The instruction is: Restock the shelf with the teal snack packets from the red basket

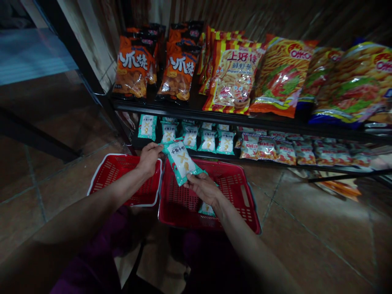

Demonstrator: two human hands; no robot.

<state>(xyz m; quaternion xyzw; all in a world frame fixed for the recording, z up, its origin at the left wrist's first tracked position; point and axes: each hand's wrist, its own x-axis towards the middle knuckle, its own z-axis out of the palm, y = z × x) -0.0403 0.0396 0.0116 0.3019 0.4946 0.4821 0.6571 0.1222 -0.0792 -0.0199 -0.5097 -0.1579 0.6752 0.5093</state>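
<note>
Both my hands hold one small teal and white snack packet over two red plastic baskets. My left hand pinches its top left corner, above the left basket. My right hand grips its lower edge, above the right basket. Another teal packet lies in the right basket, partly hidden under my right wrist. More of the same packets stand in a row on the low shelf just beyond.
A black metal shelf rack stands ahead. Its upper shelf carries large orange crisp bags, prawn cracker bags and other big snack bags. Small red packets line the lower shelf to the right. The floor is brown tile.
</note>
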